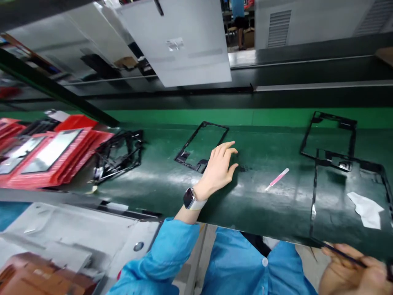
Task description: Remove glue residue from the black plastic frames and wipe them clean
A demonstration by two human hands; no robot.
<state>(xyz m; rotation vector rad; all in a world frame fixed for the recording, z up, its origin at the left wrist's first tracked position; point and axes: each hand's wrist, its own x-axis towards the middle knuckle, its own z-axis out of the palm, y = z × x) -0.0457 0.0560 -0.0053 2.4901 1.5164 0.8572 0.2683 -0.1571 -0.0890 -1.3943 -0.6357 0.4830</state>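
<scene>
My left hand (pixel 217 166), with a watch (pixel 189 198) on the wrist, is over the green bench with its fingers apart and holding nothing. Just beyond and left of it lies a thin black rectangular device frame (pixel 187 149), its lower right corner partly behind the hand. At the lower right, my right hand (pixel 353 270) is closed on the near edge of a larger-looking black device frame (pixel 313 200), tilted towards me. That frame's right side runs out of view. Behind it, another black frame (pixel 353 139) overlaps its far edge.
A pink-and-white slim stick (pixel 277 179) lies on the green bench (pixel 260 213). White scrap (pixel 367 209) shows inside the right frame. Leftward are a tangled pile of black frames (pixel 118 155) and red-wrapped panels (pixel 55 151). A white sheet (pixel 184 41) hangs above.
</scene>
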